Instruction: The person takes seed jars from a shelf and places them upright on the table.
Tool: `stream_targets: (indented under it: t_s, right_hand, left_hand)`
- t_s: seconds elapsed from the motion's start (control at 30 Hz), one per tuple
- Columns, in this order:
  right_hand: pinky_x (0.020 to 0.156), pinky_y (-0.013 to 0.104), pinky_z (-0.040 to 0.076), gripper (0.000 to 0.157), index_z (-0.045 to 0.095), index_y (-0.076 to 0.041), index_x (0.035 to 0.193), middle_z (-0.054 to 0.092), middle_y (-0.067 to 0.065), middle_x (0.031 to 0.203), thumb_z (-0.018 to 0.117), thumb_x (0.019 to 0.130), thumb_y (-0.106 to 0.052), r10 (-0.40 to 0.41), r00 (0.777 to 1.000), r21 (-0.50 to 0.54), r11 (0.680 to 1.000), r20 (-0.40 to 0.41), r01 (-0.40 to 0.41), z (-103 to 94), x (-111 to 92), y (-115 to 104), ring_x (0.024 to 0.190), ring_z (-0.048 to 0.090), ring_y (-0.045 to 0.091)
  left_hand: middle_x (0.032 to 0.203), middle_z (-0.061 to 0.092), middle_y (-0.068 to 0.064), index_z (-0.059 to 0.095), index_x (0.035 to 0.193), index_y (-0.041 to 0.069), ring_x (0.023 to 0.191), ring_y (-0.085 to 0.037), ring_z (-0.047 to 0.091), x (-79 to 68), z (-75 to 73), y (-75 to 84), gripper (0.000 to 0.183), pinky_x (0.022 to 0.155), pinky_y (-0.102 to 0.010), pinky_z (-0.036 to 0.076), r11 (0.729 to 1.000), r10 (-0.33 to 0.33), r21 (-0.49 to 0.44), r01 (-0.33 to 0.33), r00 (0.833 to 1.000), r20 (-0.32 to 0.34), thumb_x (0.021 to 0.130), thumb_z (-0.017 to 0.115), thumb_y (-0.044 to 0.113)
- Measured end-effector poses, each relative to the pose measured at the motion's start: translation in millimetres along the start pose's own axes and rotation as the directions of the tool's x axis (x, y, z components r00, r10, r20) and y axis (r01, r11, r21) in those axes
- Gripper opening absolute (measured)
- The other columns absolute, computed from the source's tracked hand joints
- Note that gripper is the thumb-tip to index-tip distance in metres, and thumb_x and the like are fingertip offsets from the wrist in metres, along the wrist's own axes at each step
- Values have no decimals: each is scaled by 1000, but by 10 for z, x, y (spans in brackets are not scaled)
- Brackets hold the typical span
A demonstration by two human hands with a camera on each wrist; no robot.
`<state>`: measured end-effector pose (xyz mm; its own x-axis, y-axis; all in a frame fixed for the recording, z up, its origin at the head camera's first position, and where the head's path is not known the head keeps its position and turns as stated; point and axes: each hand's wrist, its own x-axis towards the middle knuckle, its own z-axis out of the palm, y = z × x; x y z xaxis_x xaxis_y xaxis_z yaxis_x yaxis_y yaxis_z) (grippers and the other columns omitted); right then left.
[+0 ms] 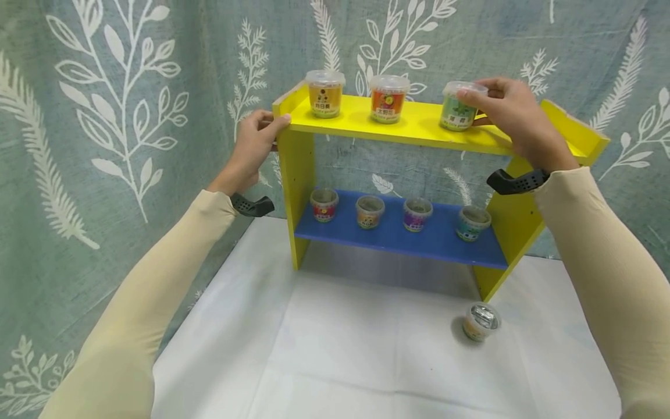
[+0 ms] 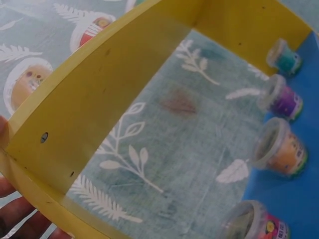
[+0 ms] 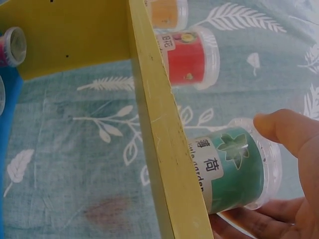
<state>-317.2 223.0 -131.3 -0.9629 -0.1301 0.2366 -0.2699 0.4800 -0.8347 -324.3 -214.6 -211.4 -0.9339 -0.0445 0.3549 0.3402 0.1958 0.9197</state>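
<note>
At the right of the top board, my right hand [image 1: 515,113] holds a green-labelled plastic cup [image 1: 457,113] near its rim, thumb on the front and fingers behind. The right wrist view shows the same cup [image 3: 234,167] with a leaf picture, its base at the yellow board. My left hand [image 1: 256,139] grips the upper left corner of the yellow and blue shelf [image 1: 293,174], thumb in front, fingers behind the side panel. Also on the top board stand an orange-labelled cup [image 1: 386,105] in the middle and a yellow-labelled cup [image 1: 325,99] at the left.
Several smaller cups stand in a row on the blue lower board [image 1: 387,240], among them a purple-labelled one [image 1: 417,216]. A foil-topped cup [image 1: 478,323] sits on the white tablecloth [image 1: 361,343] by the shelf's right foot. A patterned green curtain [image 1: 209,70] hangs behind.
</note>
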Motion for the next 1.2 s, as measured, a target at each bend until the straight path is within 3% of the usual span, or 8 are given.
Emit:
stream_targets:
  t_s: [0.33, 0.57, 0.8, 0.97, 1.1, 1.2]
  right_hand:
    - [115, 47, 38, 82, 35, -15, 160, 46, 12, 152, 67, 96, -54, -11, 1000, -24, 1000, -13, 11, -36, -94, 0, 125, 53, 27]
    - [111, 45, 42, 80, 39, -14, 158, 50, 10, 146, 68, 95, -54, -37, 999, -56, 998, -22, 36, -51, -149, -9, 121, 55, 24]
    - [115, 49, 37, 78, 40, -19, 158, 48, 9, 154, 67, 95, -56, -26, 999, -99, 995, -30, 23, -44, -211, -25, 116, 58, 22]
    - [110, 39, 44, 75, 42, -16, 157, 52, 11, 149, 68, 96, -51, -59, 998, -90, 994, -28, 56, -27, -290, -25, 113, 60, 22]
    - [95, 21, 50, 73, 42, -14, 156, 54, 10, 142, 69, 97, -47, -75, 997, -64, 995, -23, 73, -36, -351, -17, 111, 62, 23]
    - [83, 14, 52, 72, 42, -14, 156, 54, 10, 141, 70, 97, -45, -76, 997, -44, 996, -18, 75, -49, -385, -9, 110, 62, 23]
  left_hand:
    - [117, 61, -5, 60, 124, 12, 101, -21, 61, 5, -2, -13, 40, 90, -35, 49, 1000, 15, -12, -15, 1000, 9, 100, 66, 43]
    - [117, 61, -5, 59, 125, 11, 104, -22, 61, 17, 0, -11, 43, 94, -38, 49, 1000, 18, -4, -18, 1000, 14, 100, 66, 44]
    - [118, 61, -4, 59, 125, 12, 105, -22, 60, -13, -36, -27, 42, 92, -37, 49, 1000, 8, 7, -8, 1000, 20, 100, 66, 45]
    - [119, 61, -5, 58, 125, 12, 106, -23, 60, -22, -47, -27, 41, 91, -36, 49, 1000, 18, 3, -19, 1000, 23, 100, 65, 44]
    - [120, 60, -6, 58, 125, 12, 105, -24, 61, 2, -25, -8, 41, 91, -37, 49, 1000, 31, 4, -31, 999, 26, 101, 65, 44]
    - [121, 60, -7, 57, 126, 11, 105, -24, 61, 12, -10, 4, 41, 91, -38, 49, 1000, 27, 0, -27, 999, 32, 101, 64, 43]
